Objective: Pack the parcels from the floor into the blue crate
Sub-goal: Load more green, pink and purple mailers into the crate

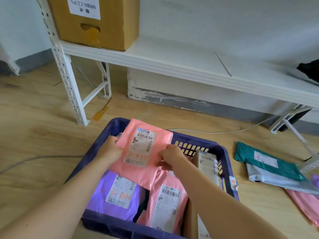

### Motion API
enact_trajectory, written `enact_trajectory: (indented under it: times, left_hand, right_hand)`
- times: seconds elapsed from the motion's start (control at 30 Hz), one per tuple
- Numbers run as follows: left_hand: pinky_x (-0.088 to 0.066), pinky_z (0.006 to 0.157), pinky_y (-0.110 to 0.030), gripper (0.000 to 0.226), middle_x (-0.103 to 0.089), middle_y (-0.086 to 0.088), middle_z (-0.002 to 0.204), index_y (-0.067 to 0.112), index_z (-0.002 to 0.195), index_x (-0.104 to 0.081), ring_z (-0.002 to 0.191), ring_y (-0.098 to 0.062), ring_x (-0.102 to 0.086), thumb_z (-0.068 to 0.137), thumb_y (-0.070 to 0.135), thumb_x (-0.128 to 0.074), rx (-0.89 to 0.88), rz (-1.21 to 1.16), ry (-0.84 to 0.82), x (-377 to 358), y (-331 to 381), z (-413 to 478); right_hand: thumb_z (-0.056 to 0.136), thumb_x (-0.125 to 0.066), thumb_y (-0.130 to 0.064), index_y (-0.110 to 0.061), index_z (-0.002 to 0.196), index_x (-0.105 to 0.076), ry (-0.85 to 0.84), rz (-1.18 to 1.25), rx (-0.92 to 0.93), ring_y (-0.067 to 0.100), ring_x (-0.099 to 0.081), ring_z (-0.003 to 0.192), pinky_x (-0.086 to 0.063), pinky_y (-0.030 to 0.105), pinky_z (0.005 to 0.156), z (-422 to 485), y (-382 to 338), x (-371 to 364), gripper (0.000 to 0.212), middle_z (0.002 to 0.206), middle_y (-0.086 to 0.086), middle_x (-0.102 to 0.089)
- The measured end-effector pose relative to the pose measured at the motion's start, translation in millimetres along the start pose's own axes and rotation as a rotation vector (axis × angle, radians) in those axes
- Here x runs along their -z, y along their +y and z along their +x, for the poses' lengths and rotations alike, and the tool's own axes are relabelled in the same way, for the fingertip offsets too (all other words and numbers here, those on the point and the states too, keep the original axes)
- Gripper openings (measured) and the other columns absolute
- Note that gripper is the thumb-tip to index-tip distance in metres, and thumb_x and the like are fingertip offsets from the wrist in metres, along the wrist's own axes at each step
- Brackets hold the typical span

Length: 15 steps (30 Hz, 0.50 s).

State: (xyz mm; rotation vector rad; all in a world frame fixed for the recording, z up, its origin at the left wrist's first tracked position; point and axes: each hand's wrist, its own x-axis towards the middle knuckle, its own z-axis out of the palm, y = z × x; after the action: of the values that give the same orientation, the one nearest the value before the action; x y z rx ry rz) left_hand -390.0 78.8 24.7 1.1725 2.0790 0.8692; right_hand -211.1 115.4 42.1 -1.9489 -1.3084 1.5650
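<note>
The blue crate [224,152] sits on the wooden floor in front of me. Over its far half I hold a pink parcel [131,135] with a white label. My left hand [110,149] grips its left edge and my right hand [172,157] grips its right lower edge. Inside the crate lie a purple parcel [103,187], another pink parcel [169,200] and a cardboard box [207,164] standing on edge at the right wall. On the floor to the right lie a teal parcel [259,159], a grey parcel [276,181] and a pink parcel [305,204].
A white metal shelf [172,66] stands behind the crate, its upright leg [72,94] at the left. A big cardboard carton [96,23] sits on the shelf. A white cable [224,131] runs along the floor behind the crate, a grey cable [34,159] at the left.
</note>
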Motion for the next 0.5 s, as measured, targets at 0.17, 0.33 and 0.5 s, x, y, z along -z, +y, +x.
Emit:
enact_trajectory:
  times: [0.17,0.33,0.5]
  left_hand:
    - [-0.023,0.046,-0.027,0.015,-0.052,-0.020,0.065,-0.009,0.083,-0.057,0.069,-0.037,-0.055,0.084,-0.006,-0.043,0.025,0.068,-0.027,-9.9,-25.1,28.7]
    - [-0.037,0.059,-0.029,0.017,-0.062,-0.014,0.086,0.006,0.097,-0.060,0.090,-0.035,-0.059,0.088,0.001,-0.047,0.119,0.149,0.022,-18.2,-34.4,42.5]
    - [-0.043,0.072,-0.040,0.025,-0.061,-0.028,0.106,-0.007,0.103,-0.059,0.099,-0.042,-0.059,0.083,0.001,-0.046,0.195,0.088,0.011,-19.4,-39.4,47.4]
  right_hand:
    - [0.089,-0.041,-0.004,-0.015,0.146,-0.019,-0.077,-0.182,0.019,0.012,-0.057,0.032,-0.046,0.021,0.033,17.8,3.3,-17.6,0.062,0.096,0.017,-0.065]
    - [0.085,-0.040,-0.008,-0.021,0.146,-0.013,-0.131,-0.302,0.060,0.019,-0.060,0.046,-0.051,0.028,0.046,21.9,5.0,-29.0,0.068,0.077,0.004,-0.059]
    - [0.086,-0.047,-0.007,-0.026,0.150,-0.007,-0.140,-0.449,0.173,0.014,-0.058,0.053,-0.048,0.022,0.046,27.1,8.7,-36.1,0.078,0.098,0.006,-0.059]
